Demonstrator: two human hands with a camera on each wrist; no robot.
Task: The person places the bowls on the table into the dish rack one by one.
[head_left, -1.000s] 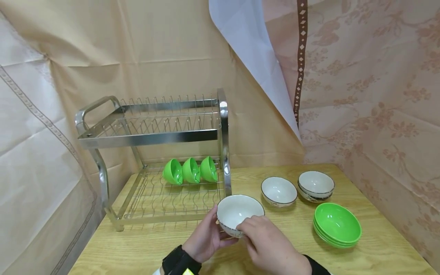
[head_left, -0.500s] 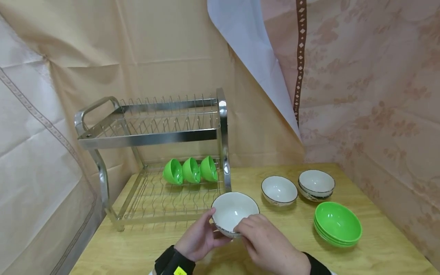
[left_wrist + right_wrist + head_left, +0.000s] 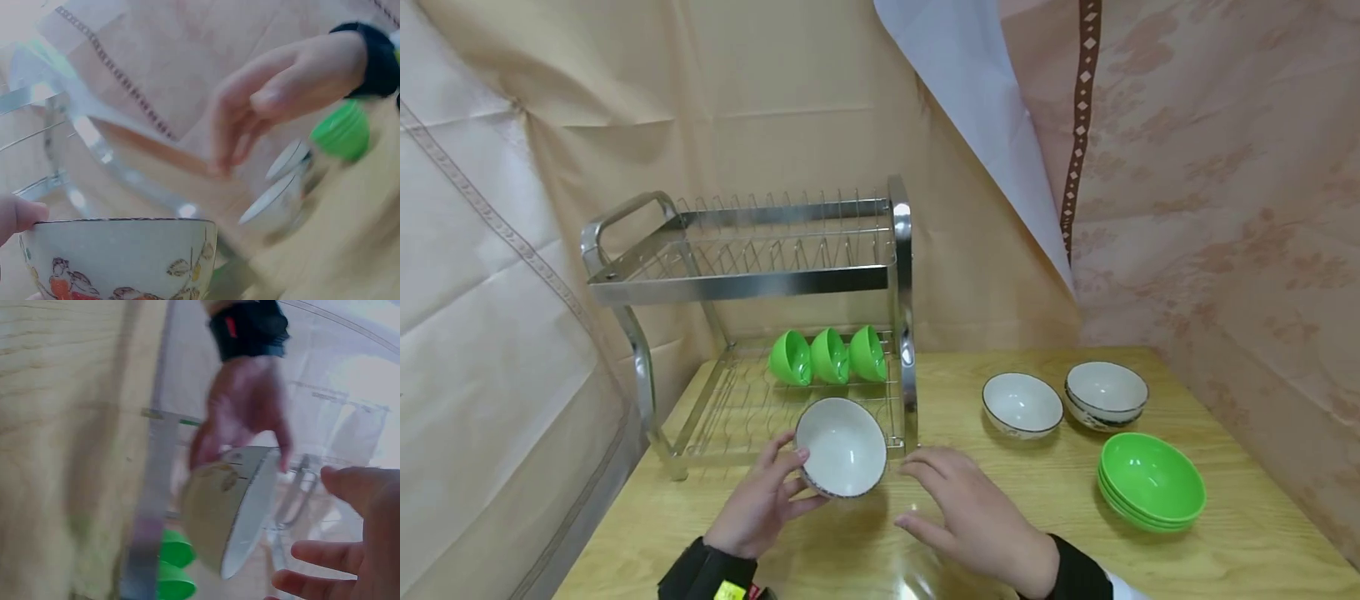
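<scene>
My left hand (image 3: 765, 497) grips a white bowl (image 3: 841, 448) by its left rim, thumb over the edge and fingers underneath. The bowl is tilted toward me, in front of the dish rack's (image 3: 775, 285) lower tier. In the left wrist view the bowl (image 3: 125, 259) shows a painted floral pattern on its outside. Apart from the bowl, just to its right, my right hand (image 3: 973, 518) has its fingers extended and holds nothing. Three green bowls (image 3: 830, 357) stand on edge side by side at the back of the rack's lower tier.
To the right on the wooden table (image 3: 1000, 483) sit a single white bowl (image 3: 1022, 405), a stack of white bowls (image 3: 1107, 392) and a stack of green bowls (image 3: 1152, 479). The rack's right upright (image 3: 904, 317) rises close behind the held bowl. Cloth hangs behind.
The white bowl has moved left with my left hand and tilted more toward me. My right hand has let go of its rim and spread its fingers.
</scene>
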